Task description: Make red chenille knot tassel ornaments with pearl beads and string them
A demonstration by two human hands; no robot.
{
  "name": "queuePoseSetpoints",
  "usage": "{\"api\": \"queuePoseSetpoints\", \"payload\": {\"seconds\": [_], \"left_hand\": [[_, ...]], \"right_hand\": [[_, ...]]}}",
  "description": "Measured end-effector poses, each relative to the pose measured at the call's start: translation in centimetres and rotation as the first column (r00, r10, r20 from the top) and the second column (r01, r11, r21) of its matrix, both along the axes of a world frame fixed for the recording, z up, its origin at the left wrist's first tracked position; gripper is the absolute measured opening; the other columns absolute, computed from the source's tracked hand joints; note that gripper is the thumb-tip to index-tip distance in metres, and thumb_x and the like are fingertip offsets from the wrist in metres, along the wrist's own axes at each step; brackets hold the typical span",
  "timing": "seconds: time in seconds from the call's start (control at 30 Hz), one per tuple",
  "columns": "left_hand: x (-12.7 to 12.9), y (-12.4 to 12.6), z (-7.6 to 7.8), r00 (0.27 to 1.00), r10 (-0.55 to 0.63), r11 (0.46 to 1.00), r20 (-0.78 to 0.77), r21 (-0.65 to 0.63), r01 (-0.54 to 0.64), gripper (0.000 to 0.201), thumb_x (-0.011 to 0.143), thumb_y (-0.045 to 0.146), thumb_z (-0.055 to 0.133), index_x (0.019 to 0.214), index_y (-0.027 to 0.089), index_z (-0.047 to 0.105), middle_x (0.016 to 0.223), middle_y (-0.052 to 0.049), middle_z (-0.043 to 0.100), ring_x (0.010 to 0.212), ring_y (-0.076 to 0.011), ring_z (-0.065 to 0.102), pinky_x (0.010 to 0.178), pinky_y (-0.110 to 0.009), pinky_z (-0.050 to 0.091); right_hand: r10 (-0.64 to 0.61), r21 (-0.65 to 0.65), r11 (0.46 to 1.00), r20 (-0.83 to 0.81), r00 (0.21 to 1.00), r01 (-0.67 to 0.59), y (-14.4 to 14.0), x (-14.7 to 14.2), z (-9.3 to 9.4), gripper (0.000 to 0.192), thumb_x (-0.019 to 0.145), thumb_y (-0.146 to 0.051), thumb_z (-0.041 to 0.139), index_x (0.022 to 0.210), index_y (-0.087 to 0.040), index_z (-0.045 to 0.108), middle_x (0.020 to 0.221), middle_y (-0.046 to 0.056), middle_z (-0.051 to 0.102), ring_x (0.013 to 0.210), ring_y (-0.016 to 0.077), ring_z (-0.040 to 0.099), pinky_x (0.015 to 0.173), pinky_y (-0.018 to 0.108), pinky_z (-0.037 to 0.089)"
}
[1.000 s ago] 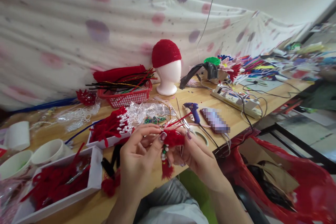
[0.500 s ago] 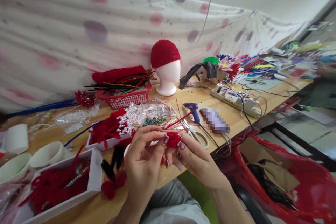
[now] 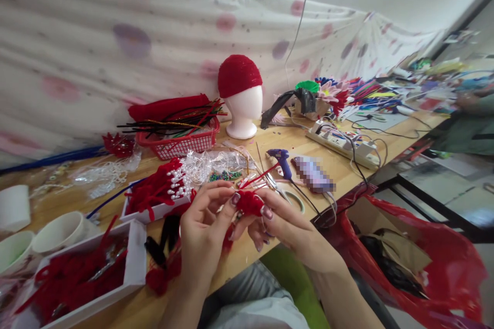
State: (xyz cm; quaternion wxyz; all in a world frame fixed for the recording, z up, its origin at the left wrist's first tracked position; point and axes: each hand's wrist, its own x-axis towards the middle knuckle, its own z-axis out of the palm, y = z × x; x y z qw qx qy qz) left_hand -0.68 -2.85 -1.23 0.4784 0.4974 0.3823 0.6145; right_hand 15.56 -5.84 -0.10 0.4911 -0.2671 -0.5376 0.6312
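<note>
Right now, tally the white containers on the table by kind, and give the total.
White cups, at the left edge: 3
White trays holding red pieces: 2
Total: 5

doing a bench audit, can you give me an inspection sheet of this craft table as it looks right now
surface: wooden table, crowded with craft supplies.
job's things: small red fuzzy piece pinched between left hand and right hand; thin red stems stick out of it toward the glue gun.
clutter: red basket of chenille stems, white tray of red pieces, second tray with pearl-tipped red stems, paper cups, foam head with red cap, blue glue gun, scissors.
grippers: both hands closed on the red piece.
cables: power strip with several plugs; a cable hangs down the wall.
surroundings: spotted cloth behind; red bag beside the table.
</note>
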Motion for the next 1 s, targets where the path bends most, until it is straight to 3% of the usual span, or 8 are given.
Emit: {"api": "queuePoseSetpoints", "payload": {"seconds": [0.13, 0.23, 0.37, 0.5, 0.67, 0.73, 0.87, 1.0], "left_hand": [[-0.6, -0.1, 0.4, 0.997, -0.017, 0.999, -0.075, 0.049, 0.020, 0.004, 0.087, 0.024, 0.074, 0.086, 0.025, 0.079, 0.109, -0.002, 0.069, 0.105, -0.0151, 0.066, 0.088, -0.020, 0.055], [-0.6, -0.9, 0.7, 0.996, -0.013, 0.998, -0.092, 0.058, 0.018, 0.010, 0.082, 0.023, 0.079, 0.092, 0.027, 0.078, 0.107, 0.000, 0.070, 0.093, -0.0126, 0.069, 0.084, -0.019, 0.057], [0.2, -2.1, 1.0, 0.998, -0.041, 0.993, 0.042, -0.105, 0.045, 0.020, 0.078, 0.026, 0.083, 0.096, 0.025, 0.073, 0.092, 0.000, 0.076, 0.081, -0.0142, 0.072, 0.075, -0.022, 0.060], [1.1, -2.5, 1.1, 0.981, -0.025, 0.974, 0.191, -0.216, 0.067, 0.023, 0.075, 0.030, 0.086, 0.092, 0.022, 0.071, 0.084, 0.000, 0.077, 0.073, -0.0159, 0.073, 0.065, -0.024, 0.061], [1.3, -2.0, 0.9, 0.984, 0.013, 0.979, 0.179, -0.202, 0.024, 0.027, 0.070, 0.031, 0.090, 0.086, 0.019, 0.071, 0.085, -0.002, 0.078, 0.075, -0.0169, 0.074, 0.071, -0.025, 0.060], [1.3, -1.8, 1.0, 0.987, 0.027, 0.981, 0.158, -0.192, 0.004, 0.027, 0.068, 0.030, 0.090, 0.084, 0.019, 0.071, 0.083, -0.002, 0.078, 0.079, -0.0178, 0.074, 0.073, -0.025, 0.060], [0.8, -1.9, 1.7, 0.995, 0.051, 0.988, 0.091, -0.151, -0.037, 0.029, 0.066, 0.022, 0.090, 0.088, 0.020, 0.071, 0.087, -0.002, 0.077, 0.086, -0.0179, 0.072, 0.074, -0.024, 0.059], [-0.4, -1.3, 2.2, 0.978, -0.124, 0.973, 0.168, -0.173, 0.153, 0.036, 0.071, 0.022, 0.085, 0.105, 0.021, 0.074, 0.096, -0.004, 0.079, 0.087, -0.0172, 0.073, 0.074, -0.024, 0.061]], "right_hand": [[-0.049, 0.081, 0.996, 0.156, 0.986, 0.036, -0.4, 0.6, 0.2, 0.032, 0.106, -0.032, 0.046, 0.134, -0.022, 0.057, 0.087, 0.002, 0.062, 0.075, 0.0121, 0.057, 0.071, 0.027, 0.045], [-0.045, 0.127, 0.992, 0.182, 0.982, 0.022, -0.7, 1.1, 0.1, 0.037, 0.107, -0.031, 0.045, 0.142, -0.025, 0.054, 0.091, 0.003, 0.066, 0.078, 0.0136, 0.059, 0.074, 0.028, 0.051], [-0.157, 0.219, 0.971, 0.282, 0.947, 0.095, -0.9, 1.4, 0.1, 0.041, 0.104, -0.037, 0.050, 0.144, -0.033, 0.056, 0.123, 0.007, 0.067, 0.099, 0.0191, 0.065, 0.085, 0.032, 0.056], [-0.211, 0.266, 0.954, 0.282, 0.936, 0.135, -1.0, 1.1, 0.3, 0.040, 0.104, -0.044, 0.047, 0.143, -0.041, 0.057, 0.121, 0.004, 0.070, 0.094, 0.0204, 0.068, 0.083, 0.035, 0.059], [-0.295, 0.296, 0.933, 0.314, 0.902, 0.203, -1.0, 0.9, 0.5, 0.035, 0.103, -0.039, 0.053, 0.137, -0.040, 0.061, 0.128, 0.003, 0.067, 0.127, 0.0223, 0.057, 0.112, 0.040, 0.042], [-0.275, 0.263, 0.946, 0.339, 0.900, 0.190, -0.9, 0.6, 0.5, 0.034, 0.103, -0.038, 0.054, 0.136, -0.037, 0.061, 0.124, 0.003, 0.068, 0.123, 0.0205, 0.058, 0.108, 0.037, 0.045], [-0.277, 0.242, 0.949, 0.326, 0.904, 0.204, -0.5, -0.2, 0.5, 0.025, 0.106, -0.034, 0.046, 0.126, -0.026, 0.059, 0.101, 0.003, 0.066, 0.088, 0.0135, 0.063, 0.078, 0.026, 0.051], [-0.262, 0.271, 0.946, 0.330, 0.907, 0.175, -0.1, -0.7, 0.4, 0.019, 0.107, -0.028, 0.041, 0.115, -0.021, 0.056, 0.091, 0.002, 0.063, 0.079, 0.0132, 0.059, 0.071, 0.026, 0.048]]}}
